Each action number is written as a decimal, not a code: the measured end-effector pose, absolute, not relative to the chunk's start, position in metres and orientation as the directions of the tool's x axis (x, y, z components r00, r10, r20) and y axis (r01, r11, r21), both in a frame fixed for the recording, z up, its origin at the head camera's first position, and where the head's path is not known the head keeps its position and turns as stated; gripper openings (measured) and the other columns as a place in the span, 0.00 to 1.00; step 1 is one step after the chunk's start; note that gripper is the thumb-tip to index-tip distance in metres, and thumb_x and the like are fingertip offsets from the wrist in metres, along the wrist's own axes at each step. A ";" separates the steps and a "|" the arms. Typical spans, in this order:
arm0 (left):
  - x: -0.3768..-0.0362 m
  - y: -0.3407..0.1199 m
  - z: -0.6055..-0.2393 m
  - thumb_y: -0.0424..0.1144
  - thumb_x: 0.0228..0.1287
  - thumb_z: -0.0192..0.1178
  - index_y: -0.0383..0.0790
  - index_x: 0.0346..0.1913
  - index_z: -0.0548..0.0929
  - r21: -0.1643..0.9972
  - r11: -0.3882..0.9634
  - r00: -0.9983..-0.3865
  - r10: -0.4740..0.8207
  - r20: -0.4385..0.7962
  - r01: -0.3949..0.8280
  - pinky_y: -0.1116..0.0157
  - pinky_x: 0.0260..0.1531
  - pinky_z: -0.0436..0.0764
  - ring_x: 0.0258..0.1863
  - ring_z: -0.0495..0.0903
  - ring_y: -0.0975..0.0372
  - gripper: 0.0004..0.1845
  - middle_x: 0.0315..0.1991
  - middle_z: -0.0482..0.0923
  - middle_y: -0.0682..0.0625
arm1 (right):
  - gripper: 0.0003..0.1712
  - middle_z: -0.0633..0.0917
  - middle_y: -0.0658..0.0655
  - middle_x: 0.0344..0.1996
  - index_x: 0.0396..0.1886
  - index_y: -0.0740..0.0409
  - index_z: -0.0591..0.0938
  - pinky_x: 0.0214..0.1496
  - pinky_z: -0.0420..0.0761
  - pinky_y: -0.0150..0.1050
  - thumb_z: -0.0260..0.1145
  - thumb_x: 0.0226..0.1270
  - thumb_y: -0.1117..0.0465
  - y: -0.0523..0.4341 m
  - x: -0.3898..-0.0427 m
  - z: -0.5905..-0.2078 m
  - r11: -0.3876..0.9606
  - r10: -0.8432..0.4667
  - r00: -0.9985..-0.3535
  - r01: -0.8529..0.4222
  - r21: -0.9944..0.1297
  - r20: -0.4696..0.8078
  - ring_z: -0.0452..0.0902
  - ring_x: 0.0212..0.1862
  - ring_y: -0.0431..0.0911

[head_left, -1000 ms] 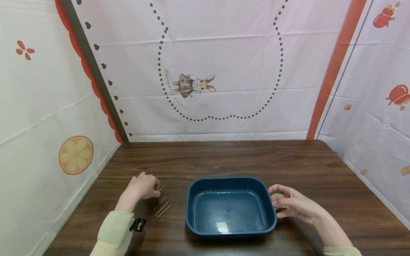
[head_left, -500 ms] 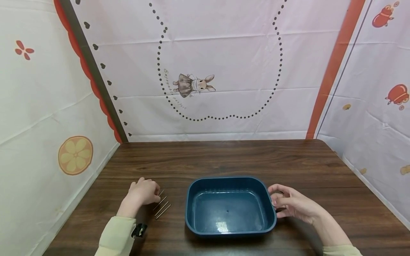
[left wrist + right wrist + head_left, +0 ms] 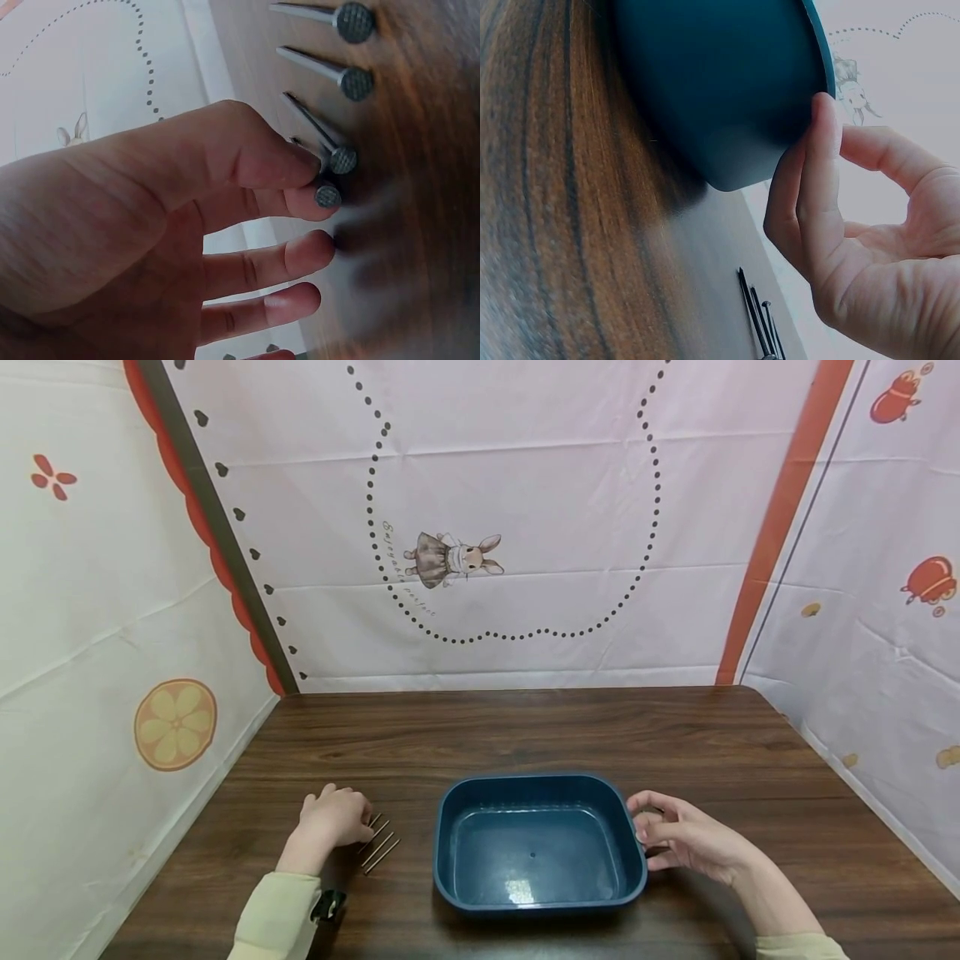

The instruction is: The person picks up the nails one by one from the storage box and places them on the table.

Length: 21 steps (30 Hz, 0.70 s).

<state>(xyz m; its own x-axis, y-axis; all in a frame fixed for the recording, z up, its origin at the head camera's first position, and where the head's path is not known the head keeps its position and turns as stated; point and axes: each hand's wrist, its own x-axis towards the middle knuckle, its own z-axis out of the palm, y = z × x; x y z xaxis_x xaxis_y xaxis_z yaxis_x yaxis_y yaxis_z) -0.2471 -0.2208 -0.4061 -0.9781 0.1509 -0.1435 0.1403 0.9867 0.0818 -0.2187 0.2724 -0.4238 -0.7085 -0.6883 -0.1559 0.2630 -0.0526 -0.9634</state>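
Observation:
In the left wrist view, the thumb and index finger of my left hand (image 3: 335, 818) pinch a nail (image 3: 328, 196) with a round cross-hatched head. Three more nails lie in a row on the table beside it; the nearest in the head view is a thin nail (image 3: 382, 857), and my fingers partly hide the farther ones. My right hand (image 3: 693, 843) touches the right side of a dark blue plastic bin (image 3: 540, 908), its fingertips against the outer wall near the rim. The bin stands upright, and nothing is seen inside it.
Dark wood-grain table (image 3: 510, 727) lies under everything. A printed white cloth (image 3: 525, 510) rises behind it and along both sides. A black band (image 3: 327, 906) is at the left wrist, beside the pale sleeve.
My left hand has come toward me with the pinched nail, bringing it closer to the other nails. The right hand and the bin stay where they were.

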 end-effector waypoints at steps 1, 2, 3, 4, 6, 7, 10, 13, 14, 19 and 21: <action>-0.247 -0.221 -0.407 0.40 0.49 0.67 0.46 0.18 0.73 0.080 0.987 -0.979 0.149 -0.140 0.139 0.53 0.36 0.62 0.36 0.65 0.54 0.13 0.25 0.70 0.52 | 0.15 0.81 0.43 0.36 0.56 0.50 0.69 0.46 0.86 0.36 0.48 0.75 0.69 0.272 -0.219 -0.424 -0.052 -0.688 -0.709 0.263 -0.963 -0.156 0.80 0.39 0.36; -0.248 -0.221 -0.408 0.40 0.48 0.67 0.46 0.17 0.73 0.077 0.987 -0.980 0.147 -0.136 0.138 0.53 0.36 0.63 0.36 0.65 0.54 0.13 0.25 0.69 0.52 | 0.15 0.81 0.43 0.36 0.56 0.50 0.69 0.46 0.86 0.36 0.48 0.75 0.69 0.272 -0.219 -0.424 -0.052 -0.688 -0.709 0.262 -0.964 -0.156 0.80 0.39 0.36; -0.248 -0.221 -0.408 0.40 0.47 0.67 0.46 0.17 0.72 0.074 0.988 -0.980 0.146 -0.134 0.137 0.53 0.36 0.63 0.36 0.65 0.53 0.13 0.26 0.69 0.52 | 0.15 0.81 0.43 0.36 0.56 0.50 0.69 0.46 0.86 0.36 0.48 0.75 0.69 0.273 -0.219 -0.424 -0.053 -0.689 -0.708 0.263 -0.963 -0.155 0.80 0.39 0.36; -0.247 -0.221 -0.409 0.40 0.47 0.67 0.46 0.17 0.72 0.073 0.988 -0.981 0.144 -0.131 0.136 0.53 0.36 0.63 0.36 0.65 0.53 0.13 0.26 0.69 0.52 | 0.15 0.81 0.43 0.36 0.56 0.51 0.69 0.46 0.86 0.36 0.48 0.75 0.69 0.273 -0.219 -0.424 -0.053 -0.689 -0.708 0.264 -0.963 -0.155 0.80 0.39 0.36; -0.248 -0.221 -0.410 0.39 0.46 0.67 0.46 0.17 0.72 0.073 0.988 -0.982 0.142 -0.125 0.134 0.52 0.36 0.63 0.36 0.65 0.53 0.12 0.26 0.70 0.52 | 0.15 0.81 0.43 0.36 0.56 0.51 0.69 0.46 0.86 0.36 0.48 0.75 0.69 0.273 -0.218 -0.424 -0.055 -0.690 -0.707 0.266 -0.962 -0.156 0.80 0.39 0.36; -0.248 -0.221 -0.410 0.39 0.46 0.67 0.46 0.17 0.72 0.073 0.989 -0.982 0.141 -0.123 0.132 0.52 0.36 0.63 0.36 0.65 0.53 0.12 0.26 0.70 0.52 | 0.15 0.81 0.43 0.36 0.56 0.51 0.69 0.46 0.86 0.36 0.48 0.75 0.69 0.273 -0.218 -0.424 -0.056 -0.690 -0.707 0.268 -0.962 -0.157 0.80 0.39 0.36; -0.249 -0.221 -0.411 0.39 0.46 0.67 0.47 0.16 0.72 0.072 0.990 -0.983 0.132 -0.125 0.123 0.51 0.37 0.64 0.37 0.65 0.53 0.13 0.26 0.70 0.52 | 0.16 0.81 0.43 0.35 0.56 0.51 0.69 0.46 0.86 0.36 0.48 0.75 0.69 0.272 -0.219 -0.425 -0.058 -0.691 -0.706 0.268 -0.962 -0.155 0.80 0.39 0.36; -0.249 -0.221 -0.410 0.40 0.47 0.68 0.47 0.16 0.72 0.074 0.991 -0.984 0.121 -0.129 0.112 0.51 0.38 0.64 0.37 0.65 0.53 0.14 0.25 0.70 0.52 | 0.16 0.81 0.43 0.35 0.57 0.51 0.69 0.46 0.86 0.36 0.48 0.75 0.69 0.272 -0.219 -0.425 -0.059 -0.694 -0.704 0.263 -0.963 -0.150 0.80 0.39 0.36; -0.249 -0.222 -0.410 0.40 0.47 0.68 0.47 0.16 0.72 0.074 0.991 -0.985 0.119 -0.128 0.110 0.51 0.38 0.64 0.37 0.66 0.53 0.14 0.25 0.70 0.52 | 0.16 0.81 0.43 0.35 0.57 0.51 0.69 0.46 0.86 0.36 0.48 0.75 0.69 0.272 -0.219 -0.425 -0.059 -0.694 -0.705 0.261 -0.964 -0.148 0.80 0.39 0.36; -0.248 -0.222 -0.408 0.40 0.48 0.68 0.46 0.17 0.73 0.079 0.991 -0.985 0.119 -0.126 0.109 0.51 0.37 0.64 0.37 0.66 0.53 0.13 0.26 0.70 0.52 | 0.16 0.81 0.43 0.35 0.57 0.51 0.69 0.46 0.86 0.36 0.48 0.75 0.69 0.271 -0.220 -0.425 -0.054 -0.692 -0.707 0.255 -0.965 -0.148 0.80 0.38 0.37; -0.247 -0.222 -0.408 0.40 0.48 0.68 0.47 0.18 0.73 0.079 0.991 -0.985 0.118 -0.127 0.109 0.51 0.37 0.64 0.37 0.66 0.53 0.13 0.26 0.70 0.52 | 0.15 0.81 0.43 0.35 0.57 0.51 0.69 0.46 0.86 0.36 0.49 0.75 0.69 0.270 -0.220 -0.425 -0.050 -0.689 -0.708 0.257 -0.965 -0.153 0.80 0.39 0.37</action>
